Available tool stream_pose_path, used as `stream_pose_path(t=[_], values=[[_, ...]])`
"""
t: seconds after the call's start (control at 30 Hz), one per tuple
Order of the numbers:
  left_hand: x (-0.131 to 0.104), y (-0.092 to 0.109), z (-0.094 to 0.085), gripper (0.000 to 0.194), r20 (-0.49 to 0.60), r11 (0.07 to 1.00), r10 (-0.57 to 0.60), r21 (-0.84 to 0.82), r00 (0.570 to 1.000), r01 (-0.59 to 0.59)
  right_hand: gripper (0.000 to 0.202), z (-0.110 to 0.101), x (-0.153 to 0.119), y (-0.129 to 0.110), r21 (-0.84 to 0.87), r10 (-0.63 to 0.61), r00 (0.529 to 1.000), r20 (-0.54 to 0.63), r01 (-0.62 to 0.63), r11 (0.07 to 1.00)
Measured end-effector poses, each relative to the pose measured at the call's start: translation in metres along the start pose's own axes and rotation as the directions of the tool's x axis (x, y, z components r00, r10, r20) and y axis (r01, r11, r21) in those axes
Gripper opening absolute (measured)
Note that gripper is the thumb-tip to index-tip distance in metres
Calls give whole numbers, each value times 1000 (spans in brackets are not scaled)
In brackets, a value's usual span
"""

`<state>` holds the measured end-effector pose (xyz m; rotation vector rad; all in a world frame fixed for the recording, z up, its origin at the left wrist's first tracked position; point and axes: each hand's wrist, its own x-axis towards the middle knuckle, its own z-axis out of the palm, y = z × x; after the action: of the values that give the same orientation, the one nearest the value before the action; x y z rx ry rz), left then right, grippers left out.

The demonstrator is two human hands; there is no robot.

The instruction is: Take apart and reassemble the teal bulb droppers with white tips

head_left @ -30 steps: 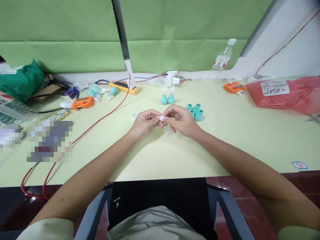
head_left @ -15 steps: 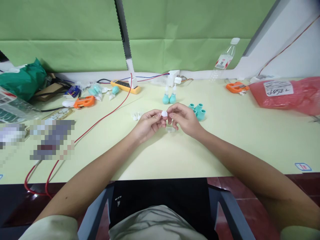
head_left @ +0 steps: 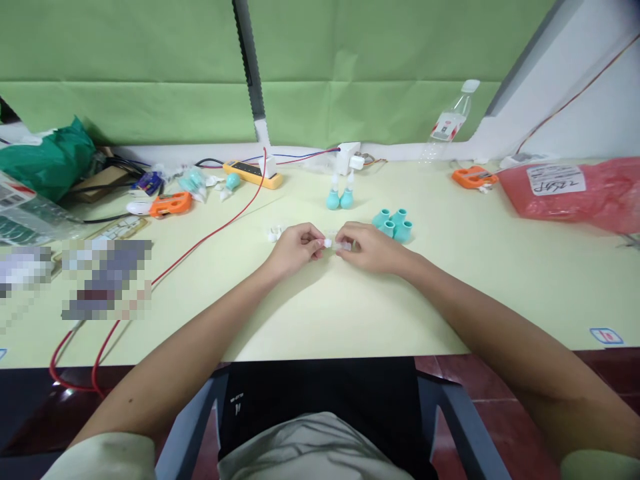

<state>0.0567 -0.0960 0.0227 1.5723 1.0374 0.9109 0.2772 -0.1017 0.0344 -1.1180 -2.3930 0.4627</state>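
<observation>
My left hand (head_left: 299, 249) is closed, pinching a small white cap-like piece (head_left: 328, 243) between thumb and fingertips. Just to its right, my right hand (head_left: 367, 247) has its fingers closed on a small translucent tube-like piece (head_left: 343, 246), which points toward the white one. A slight gap seems to separate the two pieces. Close beside my right hand stand several teal rubber bulbs (head_left: 401, 230) with open necks. Beyond both hands, two teal bulbs with clear tips (head_left: 346, 199) stand upright. Small white pieces (head_left: 274, 234) lie left of my left hand, partly hidden by it.
At the left lie orange-handled cutters (head_left: 171, 204), a yellow multimeter (head_left: 253, 175), bagged teal bulbs (head_left: 193, 181) and a red cable (head_left: 200, 241). A plastic bottle (head_left: 449, 123), another orange tool (head_left: 474, 177) and a red bag (head_left: 565, 200) are at the right.
My right hand has lowered and taken hold of the translucent piece that lay on the table. My left hand has turned and dropped slightly with the white piece.
</observation>
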Motion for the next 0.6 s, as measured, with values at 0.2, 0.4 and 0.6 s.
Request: stream_pose_path(t=[0.2, 0.4, 0.6], values=[[-3, 4, 4, 17, -18, 991, 18, -130, 1000, -21, 12, 3, 1, 6, 111, -138, 979, -152, 156, 981], [-5, 5, 7, 28, -101, 971, 23, -236, 995, -47, 15, 3, 1, 8, 104, -241, 943, -231, 270, 957], [-7, 5, 10, 33, -114, 964, 61, -251, 992, -88, 16, 3, 0, 4, 90, -267, 918, -294, 304, 948]])
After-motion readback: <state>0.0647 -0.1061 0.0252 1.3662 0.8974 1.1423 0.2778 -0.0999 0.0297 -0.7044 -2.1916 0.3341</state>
